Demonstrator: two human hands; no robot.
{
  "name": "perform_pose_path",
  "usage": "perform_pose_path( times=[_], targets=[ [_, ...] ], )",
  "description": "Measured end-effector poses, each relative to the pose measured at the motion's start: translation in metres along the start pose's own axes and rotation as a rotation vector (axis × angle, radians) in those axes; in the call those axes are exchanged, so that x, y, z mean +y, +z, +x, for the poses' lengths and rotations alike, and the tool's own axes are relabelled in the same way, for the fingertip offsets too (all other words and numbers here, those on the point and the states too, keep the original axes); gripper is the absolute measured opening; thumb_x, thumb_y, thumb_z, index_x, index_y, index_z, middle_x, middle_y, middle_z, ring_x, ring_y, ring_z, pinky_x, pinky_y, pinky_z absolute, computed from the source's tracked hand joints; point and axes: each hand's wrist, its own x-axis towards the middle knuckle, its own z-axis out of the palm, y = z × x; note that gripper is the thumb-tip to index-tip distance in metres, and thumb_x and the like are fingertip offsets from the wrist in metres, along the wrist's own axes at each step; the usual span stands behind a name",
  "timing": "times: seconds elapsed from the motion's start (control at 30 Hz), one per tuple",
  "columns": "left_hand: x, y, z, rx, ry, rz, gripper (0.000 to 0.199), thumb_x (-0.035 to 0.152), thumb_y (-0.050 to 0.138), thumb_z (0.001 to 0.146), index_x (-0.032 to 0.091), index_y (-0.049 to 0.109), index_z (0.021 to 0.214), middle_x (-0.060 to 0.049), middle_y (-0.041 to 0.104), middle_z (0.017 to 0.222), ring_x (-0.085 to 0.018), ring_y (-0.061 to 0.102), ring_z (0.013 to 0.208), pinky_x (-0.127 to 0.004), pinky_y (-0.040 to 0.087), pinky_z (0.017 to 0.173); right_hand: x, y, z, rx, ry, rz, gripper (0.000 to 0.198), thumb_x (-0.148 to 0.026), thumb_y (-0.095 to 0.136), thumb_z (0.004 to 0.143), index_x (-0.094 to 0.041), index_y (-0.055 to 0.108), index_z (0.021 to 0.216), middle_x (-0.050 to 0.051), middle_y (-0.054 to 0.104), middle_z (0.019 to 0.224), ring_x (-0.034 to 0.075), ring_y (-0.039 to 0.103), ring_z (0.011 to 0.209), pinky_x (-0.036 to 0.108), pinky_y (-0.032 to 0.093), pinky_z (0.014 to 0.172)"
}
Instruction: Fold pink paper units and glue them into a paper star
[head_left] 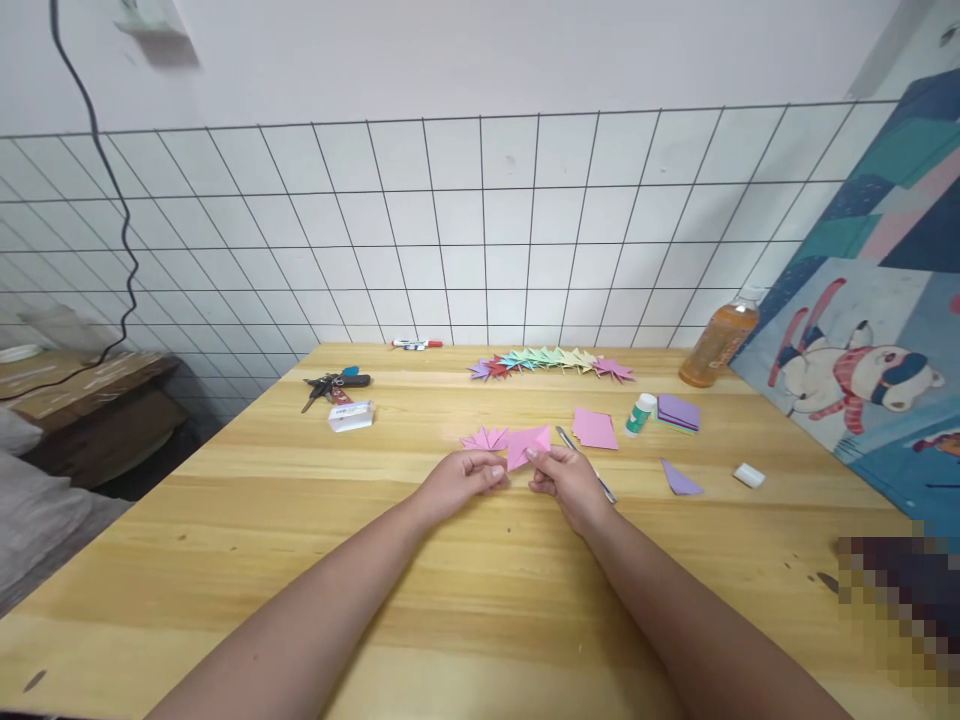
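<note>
My right hand (570,482) pinches a folded piece of pink paper (525,445) between thumb and fingers, holding it above the wooden table. My left hand (463,485) is just left of the paper, its fingers loosely bent and a little apart, with nothing visible in them. Behind the left hand lies a pink pleated paper fan shape (484,439). A pen-like tool (606,489) lies partly hidden under my right hand. Past it is a stack of pink paper squares (595,428).
A row of colourful folded paper fans (551,360) lies along the back. To the right are a glue stick (640,414), purple paper squares (679,412), a purple triangle (680,478), a white cap (748,475) and a bottle (720,340). Keys (335,384) and a small box (351,416) lie left.
</note>
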Motion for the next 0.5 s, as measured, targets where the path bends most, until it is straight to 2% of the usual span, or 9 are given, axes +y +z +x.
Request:
perform_pose_path(
  times=[0.1, 0.33, 0.5],
  targets=[
    [0.0024, 0.0074, -0.0012, -0.029, 0.042, 0.097, 0.038, 0.046, 0.063, 0.071, 0.01, 0.067, 0.081, -0.007, 0.068, 0.076, -0.016, 0.061, 0.072, -0.026, 0.045, 0.07, 0.003, 0.002, 0.001, -0.004, -0.006, -0.02, 0.033, -0.045, 0.072, 0.058, -0.014, 0.06, 0.06, -0.003, 0.049, 0.05, 0.008, 0.047, 0.048, 0.024, 0.047, 0.054],
    [-0.0028, 0.0025, 0.0013, -0.032, 0.006, 0.063, 0.036, 0.044, 0.062, 0.072, 0.01, 0.068, 0.08, -0.01, 0.069, 0.075, -0.015, 0.06, 0.067, -0.026, 0.046, 0.067, -0.0008, 0.0, -0.001, 0.0, 0.009, -0.009, 0.031, -0.043, 0.072, 0.06, -0.015, 0.06, 0.062, -0.003, 0.049, 0.051, 0.009, 0.048, 0.05, 0.024, 0.046, 0.056],
    [0.0008, 0.0069, -0.0015, -0.004, 0.044, 0.085, 0.043, 0.038, 0.069, 0.067, 0.01, 0.063, 0.099, -0.008, 0.068, 0.082, -0.016, 0.061, 0.073, -0.025, 0.045, 0.069, -0.0023, 0.0033, -0.0037, -0.005, -0.01, -0.091, 0.032, -0.046, 0.069, 0.061, -0.015, 0.06, 0.063, -0.004, 0.049, 0.049, 0.009, 0.046, 0.048, 0.024, 0.044, 0.054]
  ],
)
